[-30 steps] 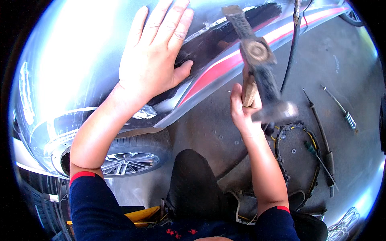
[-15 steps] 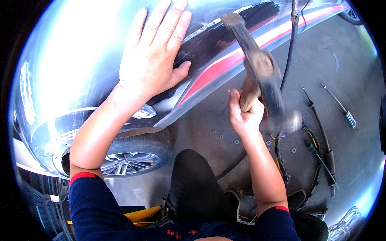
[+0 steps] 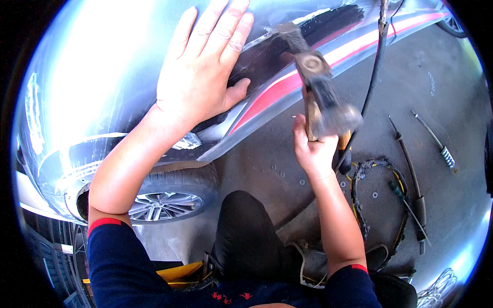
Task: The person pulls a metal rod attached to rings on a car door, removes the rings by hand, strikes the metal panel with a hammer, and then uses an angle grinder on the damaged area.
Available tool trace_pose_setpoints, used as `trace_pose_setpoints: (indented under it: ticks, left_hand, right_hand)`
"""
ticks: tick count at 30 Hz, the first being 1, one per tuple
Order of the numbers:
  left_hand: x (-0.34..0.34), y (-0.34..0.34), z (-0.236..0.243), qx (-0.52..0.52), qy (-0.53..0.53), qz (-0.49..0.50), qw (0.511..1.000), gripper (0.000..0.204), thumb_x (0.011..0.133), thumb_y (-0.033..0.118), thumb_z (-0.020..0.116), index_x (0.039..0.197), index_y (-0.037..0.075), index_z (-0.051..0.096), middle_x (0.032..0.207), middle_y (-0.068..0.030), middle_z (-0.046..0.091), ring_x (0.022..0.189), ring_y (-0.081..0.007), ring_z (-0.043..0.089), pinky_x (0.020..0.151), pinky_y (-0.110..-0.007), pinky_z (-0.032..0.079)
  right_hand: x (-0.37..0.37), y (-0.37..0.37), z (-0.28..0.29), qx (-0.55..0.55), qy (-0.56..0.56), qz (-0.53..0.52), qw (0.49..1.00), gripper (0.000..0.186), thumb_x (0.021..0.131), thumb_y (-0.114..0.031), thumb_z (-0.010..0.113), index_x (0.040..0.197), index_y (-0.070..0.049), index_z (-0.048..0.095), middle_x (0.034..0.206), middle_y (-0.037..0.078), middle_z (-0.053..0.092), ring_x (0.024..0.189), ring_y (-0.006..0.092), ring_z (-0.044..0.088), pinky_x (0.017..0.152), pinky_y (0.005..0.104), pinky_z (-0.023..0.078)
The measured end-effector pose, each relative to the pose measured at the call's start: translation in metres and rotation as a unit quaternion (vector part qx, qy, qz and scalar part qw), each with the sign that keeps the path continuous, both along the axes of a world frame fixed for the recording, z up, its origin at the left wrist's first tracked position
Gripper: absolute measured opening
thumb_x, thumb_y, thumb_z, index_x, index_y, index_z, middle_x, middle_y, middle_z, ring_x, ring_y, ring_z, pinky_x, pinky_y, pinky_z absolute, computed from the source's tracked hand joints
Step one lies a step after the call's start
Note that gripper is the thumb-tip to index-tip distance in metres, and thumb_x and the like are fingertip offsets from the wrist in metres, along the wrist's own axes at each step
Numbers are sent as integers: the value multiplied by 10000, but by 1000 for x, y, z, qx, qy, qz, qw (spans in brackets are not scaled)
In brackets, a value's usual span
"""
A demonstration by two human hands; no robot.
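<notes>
silver car [image 3: 113,77] under left hand [image 3: 200,72] — right hand [image 3: 316,153] grips hammer [image 3: 314,66]

Left hand [image 3: 192,82] rests spread on a car body [image 3: 102,92], upper left; right hand [image 3: 317,151] grips a hammer [image 3: 314,66], centre right.

Hammer head [image 3: 320,86] blurred; wooden handle [image 3: 311,122], lower end hidden in right grip [image 3: 317,154]. Car body [image 3: 113,77] cropped at top edge.
</notes>
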State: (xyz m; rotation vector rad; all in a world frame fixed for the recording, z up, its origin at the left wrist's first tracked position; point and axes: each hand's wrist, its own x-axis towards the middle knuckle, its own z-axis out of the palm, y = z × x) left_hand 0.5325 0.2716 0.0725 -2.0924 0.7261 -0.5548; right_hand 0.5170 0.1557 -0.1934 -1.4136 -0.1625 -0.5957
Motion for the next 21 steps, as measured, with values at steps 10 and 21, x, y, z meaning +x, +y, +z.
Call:
trace_pose_setpoints:
  ticks: [10, 21]
  left_hand:
    - [0, -4, -1, -4, 1, 0, 1000, 990, 731, 488, 781, 1496, -58, 470, 1647, -250, 364, 1535, -422, 323, 1268, -577, 210]
    - [0, -2, -5, -15, 1, -2, 1000, 978, 734, 474, 782, 1496, -54, 470, 1649, -245, 365, 1539, -413, 324, 1276, -559, 209]
  right_hand:
    - [3, 8, -11, 49, 4, 2, 999, 208, 807, -102, 766, 842, -48, 568, 718, 175, 590, 641, 378, 645, 632, 386, 537]
    - [5, -2, -5, -20, 39, 17, 999, 141, 869, -115, 751, 919, -33, 647, 760, 165, 661, 671, 314, 697, 649, 387, 546]
